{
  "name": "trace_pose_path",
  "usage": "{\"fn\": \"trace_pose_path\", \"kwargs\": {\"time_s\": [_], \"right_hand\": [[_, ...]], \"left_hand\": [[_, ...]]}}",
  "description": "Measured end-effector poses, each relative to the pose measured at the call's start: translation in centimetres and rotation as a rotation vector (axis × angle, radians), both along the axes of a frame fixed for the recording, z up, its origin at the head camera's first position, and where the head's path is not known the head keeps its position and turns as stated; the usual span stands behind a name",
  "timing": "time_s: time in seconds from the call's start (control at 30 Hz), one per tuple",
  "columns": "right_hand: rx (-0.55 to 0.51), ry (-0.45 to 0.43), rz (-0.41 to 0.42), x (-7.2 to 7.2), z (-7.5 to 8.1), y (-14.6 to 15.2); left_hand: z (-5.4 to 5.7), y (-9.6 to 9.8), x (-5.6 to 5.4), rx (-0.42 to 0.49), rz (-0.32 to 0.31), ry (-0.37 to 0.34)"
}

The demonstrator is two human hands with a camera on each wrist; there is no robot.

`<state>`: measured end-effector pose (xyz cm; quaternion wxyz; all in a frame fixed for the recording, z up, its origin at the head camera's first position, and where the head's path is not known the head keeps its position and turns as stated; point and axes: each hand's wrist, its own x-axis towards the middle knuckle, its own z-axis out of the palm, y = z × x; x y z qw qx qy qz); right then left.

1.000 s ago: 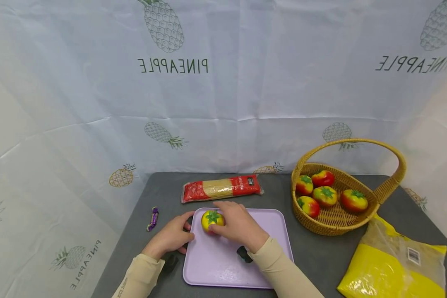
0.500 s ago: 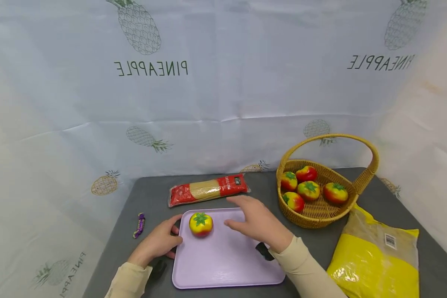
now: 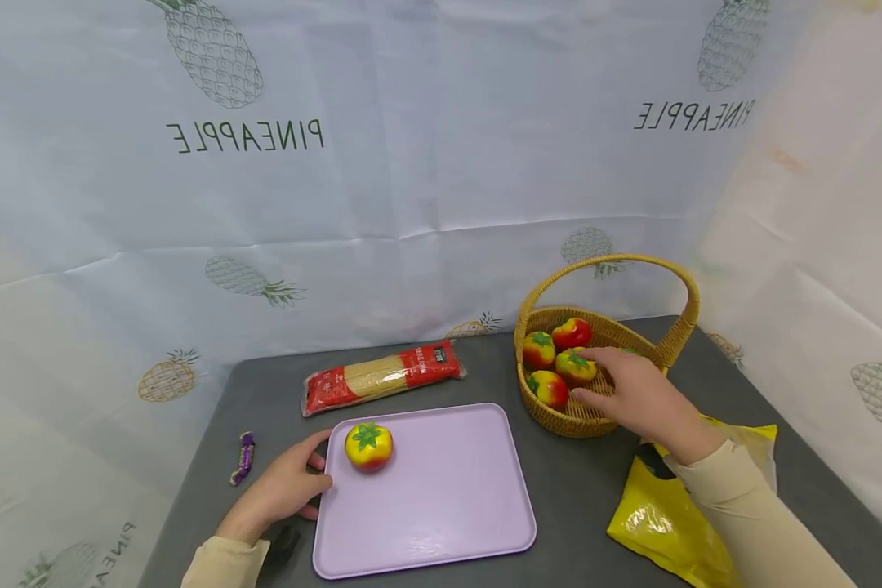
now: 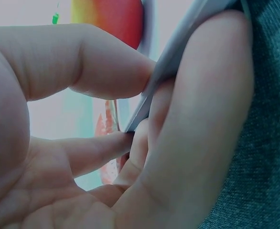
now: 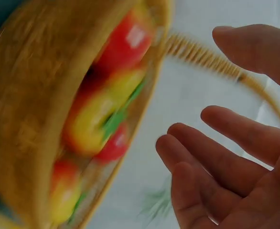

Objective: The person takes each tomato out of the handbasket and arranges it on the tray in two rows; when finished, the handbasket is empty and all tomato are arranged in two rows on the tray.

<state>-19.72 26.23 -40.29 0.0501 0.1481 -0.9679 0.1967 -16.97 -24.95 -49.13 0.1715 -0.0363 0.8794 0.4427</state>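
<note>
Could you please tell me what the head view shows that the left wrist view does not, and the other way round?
Only the head view: the right hand over the basket with its fruits, the yellow bag, the purple candy, and the back of the left hand.

Only the left wrist view: that hand's palm side close up, with fingers on both sides of the tray edge.

Both: the left hand, the tray, the single fruit on it, and the dark table.

A yellow-red tomato (image 3: 369, 447) sits on the lilac tray (image 3: 441, 498).
</note>
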Motion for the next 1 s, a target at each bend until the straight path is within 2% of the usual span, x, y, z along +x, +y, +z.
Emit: {"fn": "trace_pose_path", "kwargs": {"time_s": [0.17,0.37,0.77,1.0], "right_hand": [[0.039,-0.057,-0.040,-1.7,-0.4,3.9],[0.086,-0.080,-0.030,-3.5,-0.6,6.1],[0.144,-0.124,-0.072,-5.8,-1.8,6.9],[0.180,-0.126,-0.091,-6.0,-2.1,6.6]], "left_hand": [[0.0,-0.2,-0.2,-0.004,-0.010,-0.009],[0.1,-0.1,-0.2,-0.013,0.003,-0.032],[0.3,0.0,0.1,-0.033,0.024,-0.039],[0.2,0.1,-0.2,-0.016,0.005,-0.029]]}}
